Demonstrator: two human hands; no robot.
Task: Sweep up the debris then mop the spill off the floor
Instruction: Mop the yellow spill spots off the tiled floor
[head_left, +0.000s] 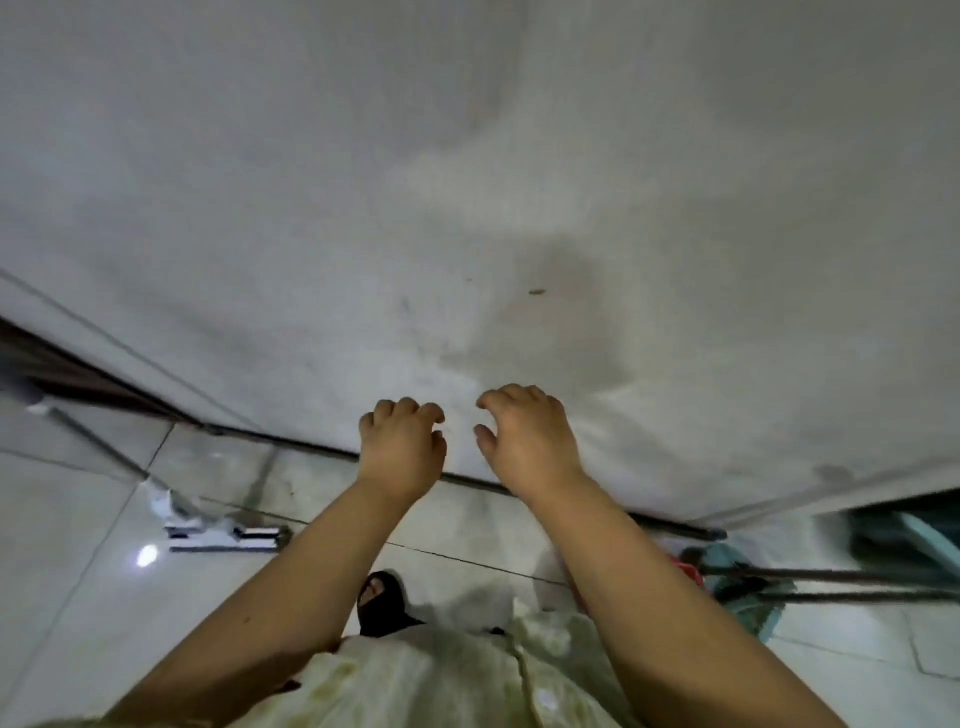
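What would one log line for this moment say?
left hand: empty, raised | right hand: empty, raised | mop: floor at left, untouched | dustpan: floor at right, untouched

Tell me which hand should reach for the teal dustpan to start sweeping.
Right, likely. The right hand and left hand both hold nothing, but the teal dustpan with dark handles lies on the right side; the flat mop lies on the left.

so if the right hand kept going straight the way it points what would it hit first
Probably the grey surface ahead, near its dark patch. Nothing shows between it and the empty right hand; how far off the surface is cannot be told.
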